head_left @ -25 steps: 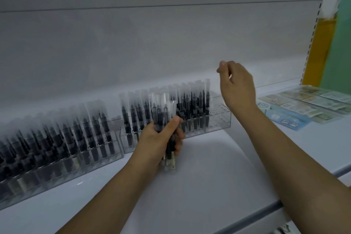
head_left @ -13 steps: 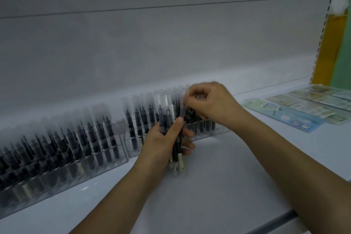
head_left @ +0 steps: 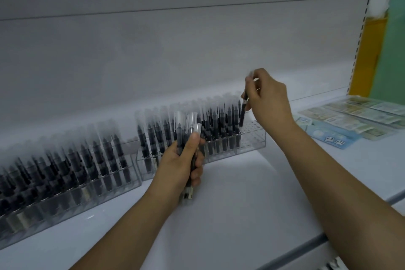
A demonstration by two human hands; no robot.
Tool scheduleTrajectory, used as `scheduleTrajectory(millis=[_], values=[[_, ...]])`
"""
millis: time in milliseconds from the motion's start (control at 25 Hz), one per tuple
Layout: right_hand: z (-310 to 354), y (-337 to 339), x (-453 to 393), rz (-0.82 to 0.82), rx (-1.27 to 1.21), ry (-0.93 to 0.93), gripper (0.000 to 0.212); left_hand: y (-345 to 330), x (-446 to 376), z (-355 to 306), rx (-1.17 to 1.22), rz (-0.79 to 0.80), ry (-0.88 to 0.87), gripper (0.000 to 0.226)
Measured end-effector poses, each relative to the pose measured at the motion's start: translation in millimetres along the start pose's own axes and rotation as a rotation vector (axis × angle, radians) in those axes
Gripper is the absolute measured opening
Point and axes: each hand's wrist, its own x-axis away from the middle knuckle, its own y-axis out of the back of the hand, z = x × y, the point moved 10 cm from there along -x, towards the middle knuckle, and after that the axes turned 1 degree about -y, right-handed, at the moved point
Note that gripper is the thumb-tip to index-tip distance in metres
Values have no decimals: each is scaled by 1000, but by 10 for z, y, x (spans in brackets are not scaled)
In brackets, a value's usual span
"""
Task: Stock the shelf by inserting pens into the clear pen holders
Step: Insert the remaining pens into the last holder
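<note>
On the smooth, matte white shelf, against a plain pale back panel:

Item 1. Clear rectangular acrylic pen holder, centre of shelf, thin glossy walls, top plate drilled with a grid of small round holes. Contents: upright rows of black-barrelled pens with clear frosted caps, filling all but the right end, where the holes show bare.

Item 2. Second clear acrylic pen holder, to the left, its near corner just beside item 1. Contents: dense rows of the same black, clear-capped pens, blurred toward the frame edge; whether every hole is filled cannot be told.

Item 3. Single black pen with clear cap, slim, cylindrical, nearly upright. Pinched near its upper part by the curled fingers and thumb of the right hand; its lower end sits at the top plate of item 1, at the edge of the filled rows. Whether it has entered a hole cannot be told.

Item 4. Bundle of black clear-capped pens, caps up, butt ends showing below the fist. Wrapped tightly by the left hand, thumb pressed along the front, held in front of item 1.

Item 5. Flat glossy packets, pale green and light blue, printed, lying fanned on the shelf at far right, well apart from the holders.
</note>
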Motion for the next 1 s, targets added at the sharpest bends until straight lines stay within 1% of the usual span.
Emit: scheduleTrajectory(millis=[80, 200, 400, 560, 640, 760, 800, 1000], values=[[7, -53, 0, 55, 42, 29, 21, 20, -4, 15, -3, -19, 14, 36], [48, -39, -4, 52, 64, 76, 20, 37, -5, 25, -30, -39, 21, 30], [-17, 23, -41, -2, 41, 59, 17, 36, 5, -5, -99, -44, 7, 36], [23, 29, -27, -9, 52, 81, 16, 50, 0, -20, -78, -58, -1, 33], [45, -36, -4, 46, 77, 93, 17, 57, -7, -21, -63, -63, -5, 30], [42, -257, 61, 240, 164, 104, 20, 61, -20, -25, -50, -63, -10, 30], [32, -290, 68, 278, 190, 100, 20, 64, -21, -32, -56, -63, -14, 30], [1, -237, 26, 336, 295, 73, 33, 49, 3, -49, -70, -49, -33, 32]])
